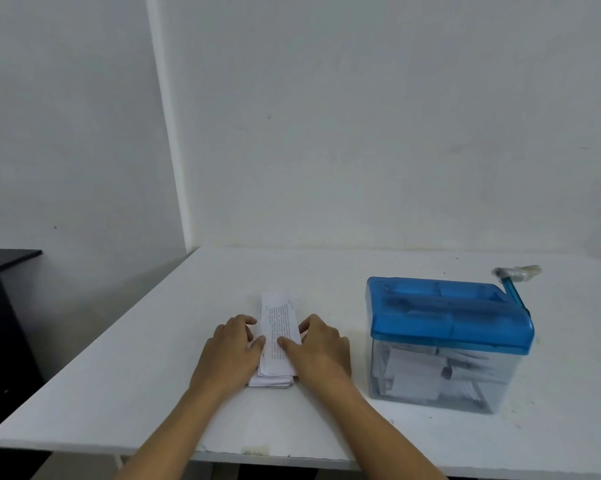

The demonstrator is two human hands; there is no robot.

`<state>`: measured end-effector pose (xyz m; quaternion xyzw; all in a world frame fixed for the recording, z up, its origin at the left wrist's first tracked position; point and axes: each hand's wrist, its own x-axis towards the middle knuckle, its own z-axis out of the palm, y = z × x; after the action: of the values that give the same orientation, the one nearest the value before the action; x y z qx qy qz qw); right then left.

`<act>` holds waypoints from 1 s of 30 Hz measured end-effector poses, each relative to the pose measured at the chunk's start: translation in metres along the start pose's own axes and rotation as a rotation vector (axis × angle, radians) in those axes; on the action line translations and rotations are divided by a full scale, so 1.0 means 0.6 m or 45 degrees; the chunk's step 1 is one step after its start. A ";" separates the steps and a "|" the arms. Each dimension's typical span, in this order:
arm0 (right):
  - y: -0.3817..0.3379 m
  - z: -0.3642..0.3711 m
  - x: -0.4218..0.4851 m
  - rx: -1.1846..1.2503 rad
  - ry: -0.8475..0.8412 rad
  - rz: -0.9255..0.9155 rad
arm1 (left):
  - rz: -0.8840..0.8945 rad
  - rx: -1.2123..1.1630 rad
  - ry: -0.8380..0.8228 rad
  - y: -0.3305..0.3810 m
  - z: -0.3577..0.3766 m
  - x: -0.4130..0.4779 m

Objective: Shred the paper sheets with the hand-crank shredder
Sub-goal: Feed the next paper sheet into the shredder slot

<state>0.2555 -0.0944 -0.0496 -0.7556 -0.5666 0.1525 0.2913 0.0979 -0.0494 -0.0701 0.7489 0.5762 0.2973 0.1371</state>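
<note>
Looks like the pick-a-sheet step. The paper stack lies mid-tabletop, left of the shredder and not touching it. Left hand and right hand each curl fingers at a long edge with the thumb on top, pinching it. Imo slide off just 1 sheet, keep it flat, feed it square. Wrists low, forearms angled inward.

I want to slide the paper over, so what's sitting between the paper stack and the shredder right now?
Only the right hand, holding the paper stack; the table up to the shredder is otherwise bare, in the head view.
</note>
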 end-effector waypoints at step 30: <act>0.001 -0.007 -0.006 0.584 -0.206 -0.196 | -0.119 -0.618 -0.101 0.015 -0.028 0.003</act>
<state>0.2573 -0.0990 -0.0471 -0.6095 -0.5947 0.3145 0.4194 0.0954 -0.0527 -0.0514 0.6777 0.5159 0.3908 0.3491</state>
